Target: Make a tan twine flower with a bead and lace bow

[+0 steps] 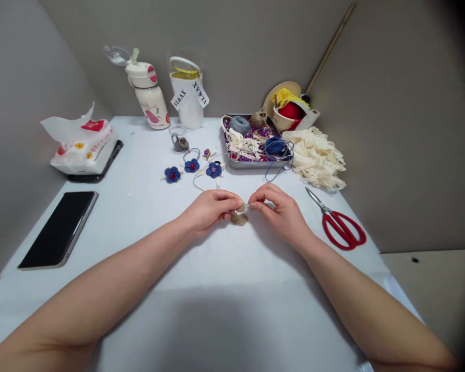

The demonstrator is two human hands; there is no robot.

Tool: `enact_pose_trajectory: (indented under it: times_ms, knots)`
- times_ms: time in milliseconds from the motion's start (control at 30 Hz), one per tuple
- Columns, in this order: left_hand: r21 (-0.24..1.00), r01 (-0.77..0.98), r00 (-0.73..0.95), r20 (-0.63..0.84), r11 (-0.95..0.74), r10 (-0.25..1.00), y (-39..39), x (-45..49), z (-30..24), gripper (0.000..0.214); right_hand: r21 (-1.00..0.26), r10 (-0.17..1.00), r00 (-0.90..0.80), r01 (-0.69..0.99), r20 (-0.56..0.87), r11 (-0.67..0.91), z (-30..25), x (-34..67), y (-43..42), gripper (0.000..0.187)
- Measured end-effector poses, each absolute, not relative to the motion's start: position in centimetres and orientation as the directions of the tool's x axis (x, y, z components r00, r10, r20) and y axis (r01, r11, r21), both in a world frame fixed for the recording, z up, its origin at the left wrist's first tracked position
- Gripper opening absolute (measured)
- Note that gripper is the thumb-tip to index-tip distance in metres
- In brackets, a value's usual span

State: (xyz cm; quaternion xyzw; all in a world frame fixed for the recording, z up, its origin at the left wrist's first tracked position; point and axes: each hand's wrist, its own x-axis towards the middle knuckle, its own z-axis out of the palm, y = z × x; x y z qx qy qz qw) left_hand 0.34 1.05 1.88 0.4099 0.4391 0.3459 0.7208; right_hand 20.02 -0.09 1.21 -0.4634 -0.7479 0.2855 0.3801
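Over the middle of the table, my left hand (217, 207) is closed in a pinch on a small tan crocheted flower piece (239, 219) with rounded petals. My right hand (273, 206) is close beside it, thumb and forefinger pinched on a thin strand (247, 205) at the piece's edge; whether this is thread or a needle I cannot tell. From behind my left hand a thin grey cord (195, 181) loops back toward the metal tray (251, 165). Three blue flowers with bead centres, one a blue flower (172, 174) at the left, lie beyond my hands.
Yarn balls and beads fill the tray. Red-handled scissors (339, 225) and cream lace (313, 157) lie right. A phone (58, 230) and tissue pack (86, 150) are left. A bottle (151, 103), white container (191, 108) and yarn cup (282, 121) stand at the back.
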Motion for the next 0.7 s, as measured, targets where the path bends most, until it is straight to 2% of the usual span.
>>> enact_pose_trajectory:
  times_ms: [500,700]
  knots:
    - [0.900,-0.190,0.384,-0.300,0.393,0.873,0.91,0.48,1.67,0.020,-0.823,0.922,-0.272,0.430,0.274,0.371,1.12,19.62,-0.30,0.010]
    - [0.894,-0.210,0.363,-0.305,0.397,0.880,0.89,0.55,1.46,0.022,-0.859,0.957,-0.226,0.437,0.182,0.266,1.10,19.36,-0.52,0.009]
